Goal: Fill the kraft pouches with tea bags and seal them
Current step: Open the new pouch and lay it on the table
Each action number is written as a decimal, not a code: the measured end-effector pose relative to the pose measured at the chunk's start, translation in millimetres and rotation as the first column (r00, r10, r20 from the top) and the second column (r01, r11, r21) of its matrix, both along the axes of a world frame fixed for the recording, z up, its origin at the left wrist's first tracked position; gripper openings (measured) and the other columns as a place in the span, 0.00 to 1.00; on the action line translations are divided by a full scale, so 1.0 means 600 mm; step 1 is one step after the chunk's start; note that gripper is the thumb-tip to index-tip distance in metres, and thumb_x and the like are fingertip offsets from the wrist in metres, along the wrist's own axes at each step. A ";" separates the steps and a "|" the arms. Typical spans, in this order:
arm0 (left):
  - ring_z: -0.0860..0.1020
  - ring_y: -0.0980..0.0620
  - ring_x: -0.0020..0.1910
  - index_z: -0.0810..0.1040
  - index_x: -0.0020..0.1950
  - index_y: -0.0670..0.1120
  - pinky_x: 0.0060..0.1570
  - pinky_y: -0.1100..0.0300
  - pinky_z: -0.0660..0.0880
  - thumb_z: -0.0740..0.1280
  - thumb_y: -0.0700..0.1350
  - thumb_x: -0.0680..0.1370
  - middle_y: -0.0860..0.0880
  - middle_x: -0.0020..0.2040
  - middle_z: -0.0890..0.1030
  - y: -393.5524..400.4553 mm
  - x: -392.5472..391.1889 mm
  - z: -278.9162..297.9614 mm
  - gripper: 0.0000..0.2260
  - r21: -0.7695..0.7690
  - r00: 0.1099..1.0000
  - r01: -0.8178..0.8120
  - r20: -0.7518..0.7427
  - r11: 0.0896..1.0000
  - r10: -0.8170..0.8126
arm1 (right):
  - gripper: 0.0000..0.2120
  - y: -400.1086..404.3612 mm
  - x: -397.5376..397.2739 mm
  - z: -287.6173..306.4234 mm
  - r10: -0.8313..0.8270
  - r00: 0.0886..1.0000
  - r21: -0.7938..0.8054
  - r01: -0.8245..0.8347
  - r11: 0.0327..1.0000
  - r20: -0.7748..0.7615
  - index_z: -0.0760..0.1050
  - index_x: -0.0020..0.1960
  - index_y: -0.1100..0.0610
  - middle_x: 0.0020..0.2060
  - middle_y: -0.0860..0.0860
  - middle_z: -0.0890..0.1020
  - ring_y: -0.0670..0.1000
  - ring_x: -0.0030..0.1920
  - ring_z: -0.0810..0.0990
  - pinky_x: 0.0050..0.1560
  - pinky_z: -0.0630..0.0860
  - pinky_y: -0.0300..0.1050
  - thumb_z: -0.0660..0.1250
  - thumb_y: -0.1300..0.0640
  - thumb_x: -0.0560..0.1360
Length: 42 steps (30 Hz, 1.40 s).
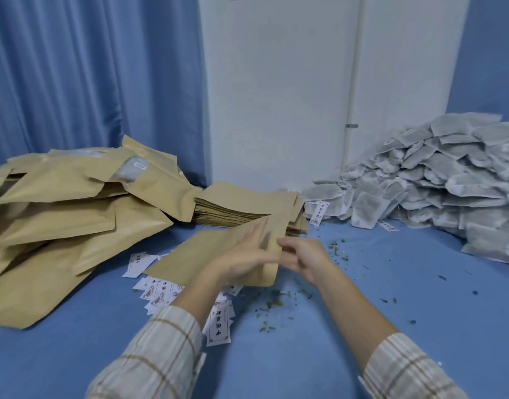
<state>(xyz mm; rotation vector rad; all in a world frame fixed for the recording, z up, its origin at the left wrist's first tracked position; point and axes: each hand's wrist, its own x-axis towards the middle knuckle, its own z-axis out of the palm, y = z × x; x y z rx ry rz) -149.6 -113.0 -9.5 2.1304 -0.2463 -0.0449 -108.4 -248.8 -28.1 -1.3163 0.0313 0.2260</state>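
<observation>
A flat kraft pouch [190, 254] is held just above the blue surface at the centre. My left hand [244, 254] lies on its right part with blurred fingers pointing up over the pouch. My right hand [302, 256] pinches the pouch's right edge between thumb and fingers. Behind it sits a neat stack of empty kraft pouches [241, 207]. A heap of white tea bags [437, 180] rises at the right. A pile of filled kraft pouches [69, 203] spreads across the left.
Small printed paper tags [217, 323] lie scattered under and in front of the pouch. Loose tea crumbs [272, 305] dot the blue surface [391, 283] to the right. Blue curtains [89, 67] and a white door [276, 82] stand behind.
</observation>
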 end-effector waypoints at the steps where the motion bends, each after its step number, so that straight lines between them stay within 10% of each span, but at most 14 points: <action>1: 0.56 0.58 0.73 0.53 0.77 0.51 0.70 0.58 0.55 0.71 0.63 0.66 0.54 0.76 0.55 -0.012 0.006 -0.005 0.46 -0.125 0.998 -0.069 0.002 0.990 0.070 | 0.04 -0.001 -0.003 -0.009 0.002 1.000 0.020 -0.002 1.000 -0.021 0.77 0.40 0.62 0.29 0.53 0.80 0.48 0.28 0.79 0.28 0.78 0.40 0.66 0.67 0.73; 5: 0.73 0.48 0.63 0.72 0.66 0.48 0.62 0.54 0.68 0.66 0.62 0.73 0.48 0.64 0.76 -0.049 0.025 -0.027 0.27 -0.063 0.873 -0.472 0.105 0.879 0.476 | 0.01 -0.008 -0.013 -0.036 0.012 0.999 0.135 -0.006 0.991 -0.045 0.78 0.43 0.64 0.32 0.54 0.84 0.49 0.31 0.84 0.29 0.78 0.39 0.68 0.67 0.73; 12: 0.79 0.47 0.48 0.78 0.41 0.49 0.44 0.59 0.71 0.70 0.58 0.71 0.50 0.43 0.82 -0.084 0.029 -0.041 0.13 -0.079 0.758 -0.625 0.176 0.777 0.628 | 0.03 -0.010 -0.026 -0.052 0.041 0.999 0.179 -0.044 0.983 0.019 0.79 0.40 0.64 0.29 0.53 0.83 0.47 0.29 0.83 0.29 0.78 0.37 0.68 0.69 0.72; 19: 0.77 0.50 0.40 0.80 0.36 0.48 0.42 0.59 0.71 0.65 0.55 0.77 0.52 0.35 0.79 -0.093 0.038 -0.061 0.14 -0.313 0.790 -0.579 0.016 0.753 0.614 | 0.02 -0.021 -0.022 -0.070 0.037 0.999 0.275 -0.034 0.961 -0.008 0.80 0.44 0.65 0.34 0.56 0.85 0.49 0.34 0.84 0.33 0.79 0.39 0.70 0.66 0.71; 23: 0.74 0.48 0.35 0.73 0.29 0.46 0.31 0.59 0.65 0.60 0.48 0.79 0.49 0.30 0.75 -0.096 0.039 -0.066 0.18 -0.199 0.790 -0.589 0.060 0.783 0.610 | 0.02 -0.031 -0.018 -0.085 0.067 0.998 0.317 -0.062 0.947 -0.004 0.79 0.42 0.64 0.35 0.57 0.84 0.51 0.35 0.84 0.37 0.81 0.43 0.70 0.65 0.72; 27: 0.79 0.48 0.35 0.78 0.35 0.43 0.34 0.62 0.74 0.58 0.43 0.78 0.46 0.34 0.80 -0.090 0.032 -0.067 0.15 0.070 0.852 -0.501 0.216 0.863 0.477 | 0.06 -0.028 -0.013 -0.089 -0.051 0.991 -0.029 0.056 0.998 0.126 0.77 0.39 0.60 0.36 0.57 0.82 0.55 0.38 0.81 0.44 0.80 0.50 0.66 0.64 0.74; 32: 0.78 0.43 0.51 0.76 0.48 0.41 0.41 0.57 0.71 0.53 0.41 0.81 0.41 0.51 0.80 -0.093 0.034 -0.065 0.12 0.374 0.906 -0.419 0.235 0.828 0.352 | 0.04 -0.016 -0.020 -0.084 -0.013 0.913 -0.564 0.262 0.783 0.407 0.70 0.46 0.55 0.40 0.49 0.77 0.48 0.41 0.73 0.36 0.68 0.40 0.58 0.59 0.77; 42: 0.77 0.39 0.49 0.75 0.46 0.36 0.37 0.58 0.61 0.54 0.41 0.81 0.37 0.48 0.80 -0.108 0.035 -0.117 0.13 0.090 0.815 -0.565 0.218 0.820 0.538 | 0.06 -0.004 -0.019 -0.105 -0.082 0.899 -0.609 0.357 0.708 0.431 0.66 0.48 0.57 0.43 0.50 0.76 0.53 0.47 0.76 0.42 0.68 0.44 0.56 0.55 0.80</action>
